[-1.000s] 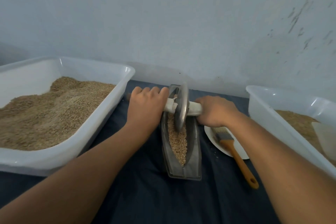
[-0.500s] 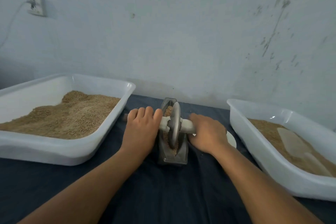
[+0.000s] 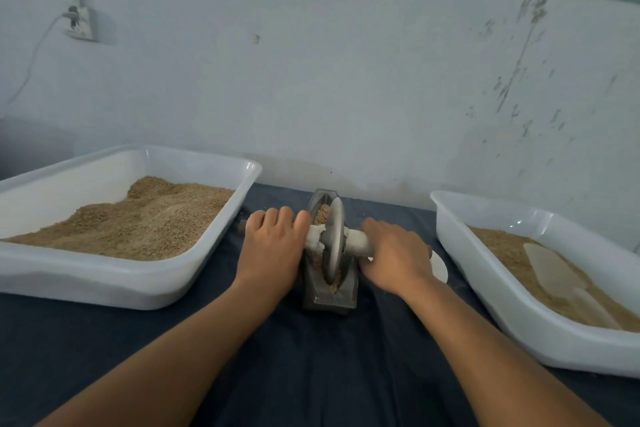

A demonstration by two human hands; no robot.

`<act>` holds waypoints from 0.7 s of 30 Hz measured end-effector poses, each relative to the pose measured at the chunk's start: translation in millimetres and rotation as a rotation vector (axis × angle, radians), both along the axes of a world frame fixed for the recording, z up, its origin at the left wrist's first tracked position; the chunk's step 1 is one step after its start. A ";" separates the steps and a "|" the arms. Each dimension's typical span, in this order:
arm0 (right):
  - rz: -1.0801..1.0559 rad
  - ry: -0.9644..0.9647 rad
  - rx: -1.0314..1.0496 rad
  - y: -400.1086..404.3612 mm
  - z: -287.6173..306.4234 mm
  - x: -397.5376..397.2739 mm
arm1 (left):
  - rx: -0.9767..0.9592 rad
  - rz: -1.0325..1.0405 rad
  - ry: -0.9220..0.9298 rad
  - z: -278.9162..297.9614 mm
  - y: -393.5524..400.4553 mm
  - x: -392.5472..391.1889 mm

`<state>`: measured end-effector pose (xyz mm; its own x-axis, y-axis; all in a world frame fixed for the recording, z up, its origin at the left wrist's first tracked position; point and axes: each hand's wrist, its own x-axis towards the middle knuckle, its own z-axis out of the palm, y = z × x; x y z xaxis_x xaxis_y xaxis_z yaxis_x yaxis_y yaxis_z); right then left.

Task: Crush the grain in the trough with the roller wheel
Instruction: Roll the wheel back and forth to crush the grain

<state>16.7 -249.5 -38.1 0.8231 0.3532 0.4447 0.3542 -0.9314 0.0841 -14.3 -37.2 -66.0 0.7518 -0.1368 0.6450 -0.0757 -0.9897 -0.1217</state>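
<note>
A narrow grey metal trough (image 3: pixel 348 291) lies on the dark cloth, its long axis running away from me, with tan grain (image 3: pixel 322 213) inside. A grey metal roller wheel (image 3: pixel 333 239) stands upright in the trough near its middle, on a pale cross handle (image 3: pixel 356 241). My left hand (image 3: pixel 270 246) grips the handle's left end, fingers curled over it. My right hand (image 3: pixel 394 255) grips the right end. The grain under the wheel is mostly hidden.
A large white tub (image 3: pixel 114 282) heaped with grain stands to the left. Another white tub (image 3: pixel 519 308) at the right holds grain and a pale scoop (image 3: pixel 554 272). A white plate (image 3: pixel 439 267) peeks out behind my right hand. The wall stands close behind the trough.
The wheel has rolled from the trough's far end toward me, both hands coming with it. The view has tilted up, and the brush on the plate is now hidden.
</note>
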 end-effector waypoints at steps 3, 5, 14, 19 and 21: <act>-0.034 0.049 0.029 -2.2 -3.4 12.4 | 0.012 -0.010 -0.045 0.3 -0.2 8.0; -0.062 0.069 0.026 -3.3 -4.4 22.3 | 0.017 -0.007 -0.056 0.8 -0.5 15.2; -0.094 0.203 -0.053 1.5 3.8 67.3 | 0.050 0.025 -0.007 6.8 3.8 54.3; -0.074 0.308 -0.126 3.9 14.9 87.1 | 0.045 0.042 -0.020 5.4 6.0 76.7; -0.064 0.368 -0.128 5.5 19.0 94.3 | 0.053 0.053 -0.023 5.4 6.9 84.4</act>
<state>111.0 -244.0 -19.1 0.9416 0.3291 0.0718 0.3235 -0.9429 0.0796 70.1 -30.3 -60.6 0.7440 -0.1317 0.6551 -0.0199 -0.9843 -0.1754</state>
